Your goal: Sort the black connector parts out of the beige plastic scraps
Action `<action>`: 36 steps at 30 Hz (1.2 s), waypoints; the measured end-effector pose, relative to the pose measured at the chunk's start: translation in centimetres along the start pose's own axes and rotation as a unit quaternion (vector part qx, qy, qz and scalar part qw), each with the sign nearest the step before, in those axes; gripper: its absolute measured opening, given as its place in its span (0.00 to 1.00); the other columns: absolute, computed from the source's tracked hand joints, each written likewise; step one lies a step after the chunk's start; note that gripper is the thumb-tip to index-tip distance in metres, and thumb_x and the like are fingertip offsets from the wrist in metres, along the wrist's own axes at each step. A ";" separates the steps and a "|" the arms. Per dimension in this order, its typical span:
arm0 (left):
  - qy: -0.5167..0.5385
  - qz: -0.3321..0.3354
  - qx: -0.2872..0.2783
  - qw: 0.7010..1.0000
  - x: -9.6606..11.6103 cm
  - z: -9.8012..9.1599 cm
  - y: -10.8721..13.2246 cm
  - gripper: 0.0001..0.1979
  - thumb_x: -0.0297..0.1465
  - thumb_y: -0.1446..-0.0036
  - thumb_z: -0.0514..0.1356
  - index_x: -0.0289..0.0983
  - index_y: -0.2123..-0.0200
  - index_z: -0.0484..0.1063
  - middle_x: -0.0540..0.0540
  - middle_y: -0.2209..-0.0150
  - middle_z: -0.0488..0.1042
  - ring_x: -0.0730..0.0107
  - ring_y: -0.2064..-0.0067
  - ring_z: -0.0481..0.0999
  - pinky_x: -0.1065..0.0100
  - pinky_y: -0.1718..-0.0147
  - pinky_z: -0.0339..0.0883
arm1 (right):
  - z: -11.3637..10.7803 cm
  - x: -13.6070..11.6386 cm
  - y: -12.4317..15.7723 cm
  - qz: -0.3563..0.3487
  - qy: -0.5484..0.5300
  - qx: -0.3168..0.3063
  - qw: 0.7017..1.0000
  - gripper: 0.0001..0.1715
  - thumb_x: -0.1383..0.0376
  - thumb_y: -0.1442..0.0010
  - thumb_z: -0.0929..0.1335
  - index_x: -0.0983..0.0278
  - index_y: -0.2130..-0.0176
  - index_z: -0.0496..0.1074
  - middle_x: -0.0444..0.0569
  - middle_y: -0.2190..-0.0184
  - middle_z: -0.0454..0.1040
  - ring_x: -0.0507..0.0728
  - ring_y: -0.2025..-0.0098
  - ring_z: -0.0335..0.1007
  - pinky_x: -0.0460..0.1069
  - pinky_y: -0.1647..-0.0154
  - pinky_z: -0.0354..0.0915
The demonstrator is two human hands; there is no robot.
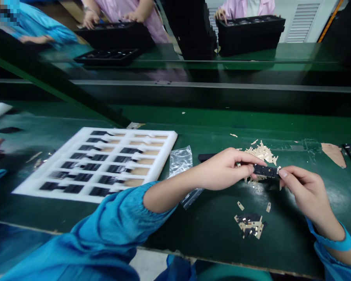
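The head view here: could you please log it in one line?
left hand: holds black part; right hand: at its right end; nearby: beige pieces; left side: white tray

On the table (210, 230), a tray (166, 151) lies left of a bag (179, 159), a heap of parts (262, 151) right of it.
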State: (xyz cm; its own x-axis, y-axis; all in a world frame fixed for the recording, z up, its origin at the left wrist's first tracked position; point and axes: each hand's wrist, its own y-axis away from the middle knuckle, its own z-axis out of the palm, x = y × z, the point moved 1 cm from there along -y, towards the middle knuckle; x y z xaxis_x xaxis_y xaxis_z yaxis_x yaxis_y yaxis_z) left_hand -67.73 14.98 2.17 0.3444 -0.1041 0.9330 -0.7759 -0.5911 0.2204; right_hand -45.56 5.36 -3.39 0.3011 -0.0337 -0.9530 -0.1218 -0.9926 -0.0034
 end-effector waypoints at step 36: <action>-0.356 0.095 0.078 0.926 -1.4 0.6 2.3 0.12 0.34 0.31 0.57 0.38 0.59 0.80 0.46 0.62 0.80 0.65 0.59 0.77 0.66 0.57 0.66 | 2.3 1.4 1.2 -0.155 0.276 -0.375 0.871 0.03 0.65 0.32 0.72 0.62 0.57 0.79 0.49 0.61 0.76 0.62 0.55 0.67 0.55 0.56 0.63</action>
State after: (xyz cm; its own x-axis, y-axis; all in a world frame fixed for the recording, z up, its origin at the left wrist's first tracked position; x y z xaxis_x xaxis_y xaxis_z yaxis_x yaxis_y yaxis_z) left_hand -69.69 13.23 1.18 0.5141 -0.6864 0.5143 -0.7918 -0.6103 -0.0231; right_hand -47.43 4.42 -5.40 0.6431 0.4041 -0.6505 0.6367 -0.7541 0.1611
